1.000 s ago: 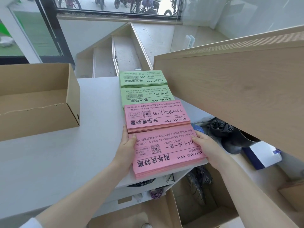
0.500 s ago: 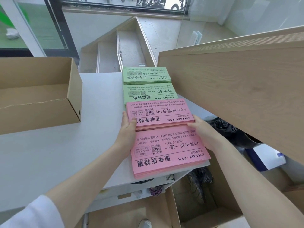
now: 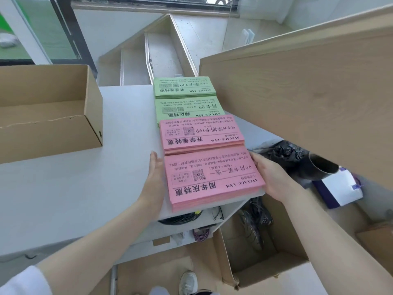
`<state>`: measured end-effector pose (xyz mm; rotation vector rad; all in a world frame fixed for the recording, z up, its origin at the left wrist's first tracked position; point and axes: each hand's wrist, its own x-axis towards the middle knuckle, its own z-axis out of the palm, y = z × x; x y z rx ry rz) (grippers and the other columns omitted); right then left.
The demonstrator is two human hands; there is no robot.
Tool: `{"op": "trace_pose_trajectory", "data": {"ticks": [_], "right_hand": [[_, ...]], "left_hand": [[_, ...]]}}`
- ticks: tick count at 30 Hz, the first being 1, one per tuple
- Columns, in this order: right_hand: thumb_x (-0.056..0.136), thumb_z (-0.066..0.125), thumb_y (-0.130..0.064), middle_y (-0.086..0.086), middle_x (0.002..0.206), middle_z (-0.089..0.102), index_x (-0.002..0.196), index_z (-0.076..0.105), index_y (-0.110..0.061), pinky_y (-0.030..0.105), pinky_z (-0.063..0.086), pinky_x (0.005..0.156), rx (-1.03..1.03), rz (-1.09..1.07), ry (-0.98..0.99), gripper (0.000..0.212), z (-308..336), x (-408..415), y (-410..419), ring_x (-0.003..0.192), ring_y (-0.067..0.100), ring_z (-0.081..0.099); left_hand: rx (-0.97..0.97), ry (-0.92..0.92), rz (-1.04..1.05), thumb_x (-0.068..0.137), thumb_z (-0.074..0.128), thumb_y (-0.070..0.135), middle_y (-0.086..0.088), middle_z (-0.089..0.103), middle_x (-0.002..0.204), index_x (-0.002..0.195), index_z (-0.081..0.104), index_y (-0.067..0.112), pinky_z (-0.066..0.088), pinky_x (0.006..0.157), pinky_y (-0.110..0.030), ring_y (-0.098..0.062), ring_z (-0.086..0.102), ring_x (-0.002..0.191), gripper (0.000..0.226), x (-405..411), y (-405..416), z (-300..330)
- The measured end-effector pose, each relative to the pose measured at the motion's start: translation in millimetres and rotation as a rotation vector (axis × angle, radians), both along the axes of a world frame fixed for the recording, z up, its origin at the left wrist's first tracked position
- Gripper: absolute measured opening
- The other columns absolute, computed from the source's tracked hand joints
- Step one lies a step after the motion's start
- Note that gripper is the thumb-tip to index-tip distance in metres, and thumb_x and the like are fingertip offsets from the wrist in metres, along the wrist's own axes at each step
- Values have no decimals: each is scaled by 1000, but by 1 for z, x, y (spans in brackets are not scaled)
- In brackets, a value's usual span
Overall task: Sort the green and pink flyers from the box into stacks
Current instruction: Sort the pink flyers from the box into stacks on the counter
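Four stacks of flyers lie in a row on the grey surface (image 3: 63,188); sorting looks nearly done.

The cardboard box (image 3: 49,116) at left appears empty. Two green stacks (image 3: 185,87) lie farthest, a pink stack (image 3: 202,133) next. The left hand (image 3: 154,182) and right hand (image 3: 270,177), palms flat and gripping nothing, press the sides of the nearest pink stack (image 3: 214,177), squaring it.

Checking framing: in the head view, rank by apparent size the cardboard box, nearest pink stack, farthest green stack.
1. cardboard box
2. nearest pink stack
3. farthest green stack
The stacks' difference may come from nearness to the camera.
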<state>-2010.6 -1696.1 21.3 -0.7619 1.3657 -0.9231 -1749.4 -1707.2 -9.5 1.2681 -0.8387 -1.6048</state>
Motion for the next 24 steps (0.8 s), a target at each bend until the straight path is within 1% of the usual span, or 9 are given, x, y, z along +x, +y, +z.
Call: {"op": "trace_pose_trajectory", "data": {"ticks": [1, 3, 6, 12, 15, 18, 19, 21, 24], "right_hand": [[101, 31, -30, 9, 117, 66, 120, 59, -16, 43, 46, 96, -20, -10, 19, 36, -3, 0, 4, 108, 24, 62], [101, 32, -26, 4, 120, 64, 118, 59, -21, 41, 42, 102, -47, -48, 60, 32, -6, 2, 11, 111, 20, 60], [101, 32, -23, -1, 117, 66, 114, 60, -24, 36, 44, 99, -58, -74, 108, 30, -8, 8, 16, 109, 16, 61], [101, 33, -30, 2, 114, 66, 113, 60, -22, 42, 37, 105, 4, -28, 235, 30, -2, 9, 16, 112, 21, 58], [101, 30, -38, 0, 119, 65, 121, 58, -21, 36, 39, 102, 31, 56, 289, 38, 11, 3, 14, 112, 16, 58], [101, 30, -41, -2, 138, 48, 135, 45, -20, 32, 34, 98, -28, 58, 488, 43, 29, 4, 2, 124, 15, 46], [101, 31, -39, -1, 141, 43, 139, 39, -17, 33, 31, 99, -53, 40, 544, 45, 34, 6, -4, 127, 16, 41], [101, 33, -37, 3, 144, 39, 141, 34, -12, 34, 30, 102, -140, 48, 642, 48, 42, 14, -22, 126, 15, 40], [99, 35, -42, -2, 140, 43, 141, 34, -17, 32, 35, 96, -233, 76, 660, 49, 56, 29, -59, 123, 16, 44]], "left_hand": [[9, 19, -26, 100, 23, 41, 23, 45, 125, 147, -3, 36, 31, 108, -37, -12, 46, 121, 54, -3, 5, 0], [8, 22, -56, 101, 25, 39, 11, 47, 134, 146, -6, 39, 42, 101, -43, -17, 56, 112, 55, -9, 10, 2], [-13, -38, -50, 100, 25, 40, 3, 42, 142, 146, -5, 40, 44, 100, -49, -23, 56, 115, 55, -12, 11, 1], [-17, -75, -61, 97, 26, 47, 7, 38, 143, 145, -1, 42, 43, 100, -50, -23, 53, 119, 55, -11, 8, 1], [4, -21, -75, 96, 29, 51, 1, 48, 137, 145, 5, 43, 47, 95, -49, -23, 60, 111, 55, -9, 8, 4], [-31, -26, -60, 93, 30, 56, 13, 30, 148, 147, 7, 38, 28, 106, -29, -2, 42, 122, 62, -6, 2, 15], [-58, -55, -27, 97, 26, 50, 22, 21, 145, 148, 5, 34, 18, 100, -20, 6, 31, 117, 57, -6, -2, 22], [-105, -103, 13, 100, 19, 41, 19, 15, 150, 149, 1, 26, 14, 92, -17, 7, 21, 112, 54, -4, -18, 37], [-156, -180, 39, 102, 20, 37, 15, 26, 145, 150, 3, 23, 15, 94, -16, 6, 21, 116, 53, -1, -61, 52]]}}
